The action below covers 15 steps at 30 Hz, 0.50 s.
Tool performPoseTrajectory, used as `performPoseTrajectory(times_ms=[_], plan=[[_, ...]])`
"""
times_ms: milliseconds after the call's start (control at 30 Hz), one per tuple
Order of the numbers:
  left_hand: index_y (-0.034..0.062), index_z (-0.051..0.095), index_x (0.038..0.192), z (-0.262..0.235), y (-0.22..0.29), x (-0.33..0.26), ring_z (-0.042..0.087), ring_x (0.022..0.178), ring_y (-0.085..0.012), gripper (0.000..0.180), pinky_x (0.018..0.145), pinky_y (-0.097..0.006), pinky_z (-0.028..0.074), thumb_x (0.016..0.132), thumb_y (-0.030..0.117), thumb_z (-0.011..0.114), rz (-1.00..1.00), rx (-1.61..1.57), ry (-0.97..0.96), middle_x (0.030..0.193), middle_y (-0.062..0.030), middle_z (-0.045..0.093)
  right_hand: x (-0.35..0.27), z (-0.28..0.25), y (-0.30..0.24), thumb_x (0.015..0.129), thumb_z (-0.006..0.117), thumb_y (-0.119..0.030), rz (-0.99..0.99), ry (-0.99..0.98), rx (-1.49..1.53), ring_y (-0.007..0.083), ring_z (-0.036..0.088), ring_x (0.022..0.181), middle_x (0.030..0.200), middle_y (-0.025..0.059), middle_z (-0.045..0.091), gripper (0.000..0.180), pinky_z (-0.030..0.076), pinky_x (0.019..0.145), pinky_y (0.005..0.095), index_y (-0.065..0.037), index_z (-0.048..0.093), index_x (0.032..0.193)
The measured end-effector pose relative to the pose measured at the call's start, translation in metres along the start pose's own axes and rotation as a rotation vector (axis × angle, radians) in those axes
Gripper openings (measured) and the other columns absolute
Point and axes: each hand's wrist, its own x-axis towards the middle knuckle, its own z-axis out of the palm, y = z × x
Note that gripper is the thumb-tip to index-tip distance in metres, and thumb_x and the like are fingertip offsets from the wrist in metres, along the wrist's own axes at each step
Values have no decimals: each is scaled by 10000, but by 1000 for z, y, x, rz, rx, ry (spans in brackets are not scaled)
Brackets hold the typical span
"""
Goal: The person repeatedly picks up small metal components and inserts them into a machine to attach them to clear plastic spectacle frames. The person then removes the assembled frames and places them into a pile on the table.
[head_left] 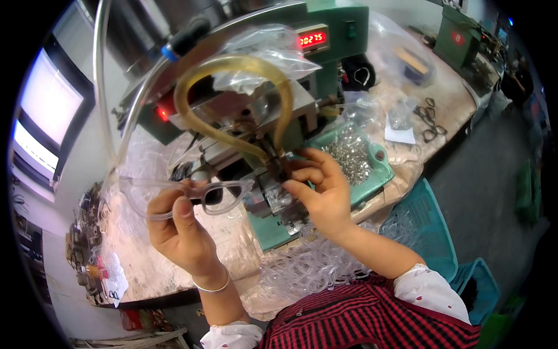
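While clear plastic pieces [311,264] lie near the apron [349,317], the left hand [186,238] pinches a clear eyeglass frame [220,212] beside the green machine [343,35]; the right hand [330,196] bends its fingers there, whether gripping, I cannot tell. Farther, a tray [375,183] holds metal parts [349,156].

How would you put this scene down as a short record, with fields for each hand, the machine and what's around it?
Left hand: grips a clear glasses frame
Right hand: fingertips at the machine's working point; whether they hold a small part cannot be told
Machine: green machine with a lit red display
Hose: yellowish hose, looped above the hands
Tray: green tray of small metal parts, right of the machine
Near side: heaped clear plastic pieces
Right side: teal basket
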Motion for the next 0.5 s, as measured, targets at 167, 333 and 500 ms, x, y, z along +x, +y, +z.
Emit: performPoseTrajectory(times_ms=[167, 333, 500], plan=[[-49, 590, 1030, 6, 1, -3, 649, 877, -225, 166, 824, -350, 526, 979, 104, 548, 6, 7, 40, 991, -176, 652, -2, 0, -10, 834, 674, 35, 175, 24, 54, 153, 641, 988, 1125, 137, 656, 506, 485, 888, 261, 46, 474, 1299], [-52, 595, 980, 17, 13, -29, 643, 755, -245, 135, 714, -334, 512, 937, 55, 524, 188, 81, -120, 835, -164, 643, -18, 2, -38, 848, 619, 22, 91, -83, -153, 221, 596, 1145, 1225, 159, 624, 516, 457, 979, 330, 25, 488, 1347], [83, 725, 965, 30, 7, -51, 570, 759, -228, 241, 751, -398, 505, 726, 93, 752, 425, 479, -614, 974, -66, 720, 22, -63, -27, 841, 619, -35, -153, 33, -649, 262, 600, 1140, 1238, 155, 629, 390, 447, 995, 344, -23, 607, 1230]])
